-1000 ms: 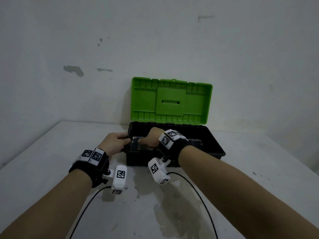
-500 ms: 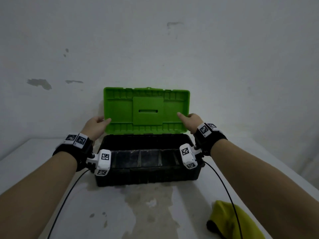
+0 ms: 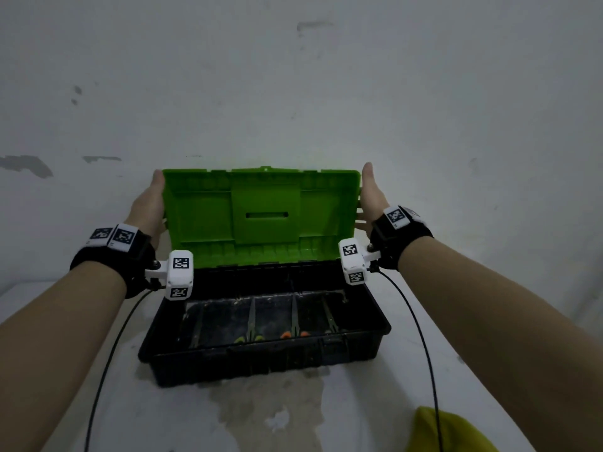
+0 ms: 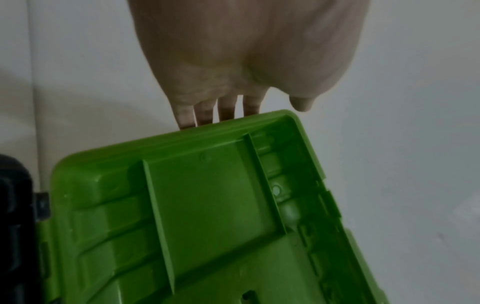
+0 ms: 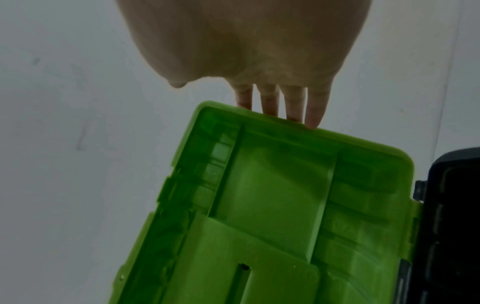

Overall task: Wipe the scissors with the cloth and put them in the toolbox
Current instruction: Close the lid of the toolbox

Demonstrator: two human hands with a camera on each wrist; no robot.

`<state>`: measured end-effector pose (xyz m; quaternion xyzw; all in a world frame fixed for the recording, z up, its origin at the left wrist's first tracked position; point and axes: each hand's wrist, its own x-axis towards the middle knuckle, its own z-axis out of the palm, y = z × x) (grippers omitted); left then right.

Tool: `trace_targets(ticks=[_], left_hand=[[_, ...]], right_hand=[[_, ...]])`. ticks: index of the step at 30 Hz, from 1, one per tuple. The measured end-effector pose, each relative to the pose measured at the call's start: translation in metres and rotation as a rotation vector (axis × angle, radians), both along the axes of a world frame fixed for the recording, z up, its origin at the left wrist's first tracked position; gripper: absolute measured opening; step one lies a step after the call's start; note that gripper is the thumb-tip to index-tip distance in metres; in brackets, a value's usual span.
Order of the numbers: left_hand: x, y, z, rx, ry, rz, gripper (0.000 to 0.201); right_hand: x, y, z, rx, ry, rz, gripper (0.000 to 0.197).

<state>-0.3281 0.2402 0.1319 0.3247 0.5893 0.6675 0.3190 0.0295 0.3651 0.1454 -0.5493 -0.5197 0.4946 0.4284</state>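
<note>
**Both hands on raised lid; scissors lying in box**

Toolbox (image 3: 261, 353): black moulded plastic, rectangular, rounded corners, sitting on a pale, stained desk (image 3: 163, 419). Its lid (image 3: 261, 210) is bright green ribbed plastic with a slotted centre panel, standing open at the box's 12 o'clock edge.

Left hand (image 3: 148, 203) lies flat along the lid's 9 o'clock end; fingers (image 4: 226, 109) straight, running behind the lid's edge, not curled. Right hand (image 3: 370, 197) mirrors it at the 3 o'clock end, fingers (image 5: 293, 102) likewise straight against the outer face.

Scissors (image 3: 251, 321) lie inside the box, several pairs side by side, thin metal blades pointing to 12 o'clock, green and orange handles at the 6 o'clock wall.

Cloth (image 3: 456, 432): soft yellow fabric, crumpled, on the desk at 5 o'clock from the box, apart from it.
</note>
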Motion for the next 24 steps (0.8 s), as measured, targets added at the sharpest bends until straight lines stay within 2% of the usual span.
trace_targets(ticks=[4,8,10,14,16,20,24], left_hand=[[0.003,-0.043,0.001,0.035,0.043,0.011,0.048],[0.015,-0.089,-0.011,0.042,0.07,-0.019,0.019],[0.019,-0.11,-0.021,0.028,0.09,-0.019,0.014],[0.027,-0.147,-0.044,-0.038,0.244,-0.034,0.036],[0.033,-0.165,-0.054,-0.081,0.343,-0.03,0.038],[0.041,-0.192,-0.074,-0.18,0.458,-0.081,0.041],[0.042,-0.2,-0.093,-0.243,0.487,-0.08,0.045]], right_hand=[[0.013,-0.051,0.004,0.06,0.041,0.058,0.091],[0.027,-0.084,-0.016,0.138,-0.013,0.017,0.073],[0.035,-0.101,-0.031,0.193,-0.037,-0.003,0.062],[0.053,-0.133,-0.057,0.34,-0.218,-0.017,0.053],[0.062,-0.149,-0.069,0.382,-0.341,0.003,0.046],[0.074,-0.169,-0.095,0.355,-0.492,0.074,0.044],[0.075,-0.178,-0.117,0.307,-0.54,0.09,0.039]])
